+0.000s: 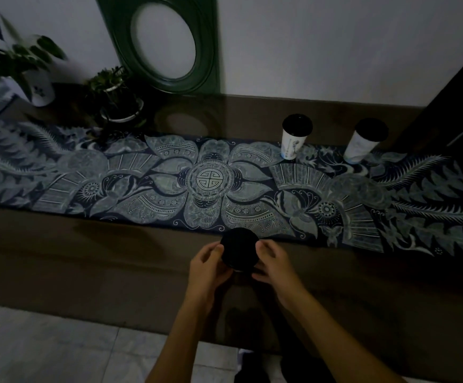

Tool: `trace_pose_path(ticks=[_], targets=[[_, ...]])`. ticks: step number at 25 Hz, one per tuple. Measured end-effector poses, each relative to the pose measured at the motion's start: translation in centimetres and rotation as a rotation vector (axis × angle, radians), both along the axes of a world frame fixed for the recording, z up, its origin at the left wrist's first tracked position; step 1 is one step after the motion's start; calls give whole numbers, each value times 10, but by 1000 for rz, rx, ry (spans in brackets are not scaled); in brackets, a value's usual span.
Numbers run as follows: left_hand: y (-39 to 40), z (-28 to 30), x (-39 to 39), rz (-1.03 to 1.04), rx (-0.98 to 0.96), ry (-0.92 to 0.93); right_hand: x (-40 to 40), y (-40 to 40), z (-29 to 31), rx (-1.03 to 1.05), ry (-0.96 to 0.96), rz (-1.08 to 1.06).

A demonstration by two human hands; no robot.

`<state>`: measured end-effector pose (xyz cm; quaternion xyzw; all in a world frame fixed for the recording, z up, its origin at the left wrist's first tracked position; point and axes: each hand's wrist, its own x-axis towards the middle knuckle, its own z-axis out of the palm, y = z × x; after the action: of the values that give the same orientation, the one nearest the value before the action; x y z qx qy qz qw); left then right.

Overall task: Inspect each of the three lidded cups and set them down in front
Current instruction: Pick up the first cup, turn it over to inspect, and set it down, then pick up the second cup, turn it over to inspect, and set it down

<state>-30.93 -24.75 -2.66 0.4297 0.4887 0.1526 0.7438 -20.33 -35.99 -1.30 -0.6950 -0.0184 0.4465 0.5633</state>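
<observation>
I held one lidded cup (240,251) near the desk's (86,261) front edge, fingers of my left hand (208,265) and right hand (273,262) curled round it; the print on the two rear cups (294,140) (363,146) was unreadable.

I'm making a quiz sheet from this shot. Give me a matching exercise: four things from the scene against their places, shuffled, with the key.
Things:
1. held cup
2. far right cup
3. oval mirror
4. small potted plant

Places:
A. leaning on the wall
B. between both hands, at the near edge
C. back left of the table
D. on the runner, nearest the right end

Pairs: 1-B, 2-D, 3-A, 4-C
</observation>
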Motion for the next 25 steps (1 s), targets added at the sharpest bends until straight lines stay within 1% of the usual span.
trace_pose_path(ticks=[8, 10, 12, 17, 19, 22, 24, 25], targets=[[2, -9, -4, -8, 5, -1, 1, -1, -4, 6, 11, 14], [1, -8, -4, 3, 33, -1, 1, -2, -5, 5, -5, 19], [0, -6, -2, 29, 104, -14, 0, -1, -6, -18, -70, 36], [4, 5, 1, 19, 391, 19, 6, -2, 4, -33, -293, 66], [8, 12, 2, -53, 572, 81, 16, -7, 13, -82, -459, 98], [16, 36, 13, -216, 962, 187, 39, -15, 35, -257, -888, 205], [21, 63, 29, -263, 1220, 208, 55, -18, 57, -335, -1149, 234], [23, 75, 38, -271, 1319, 207, 62, -20, 69, -343, -1248, 219]])
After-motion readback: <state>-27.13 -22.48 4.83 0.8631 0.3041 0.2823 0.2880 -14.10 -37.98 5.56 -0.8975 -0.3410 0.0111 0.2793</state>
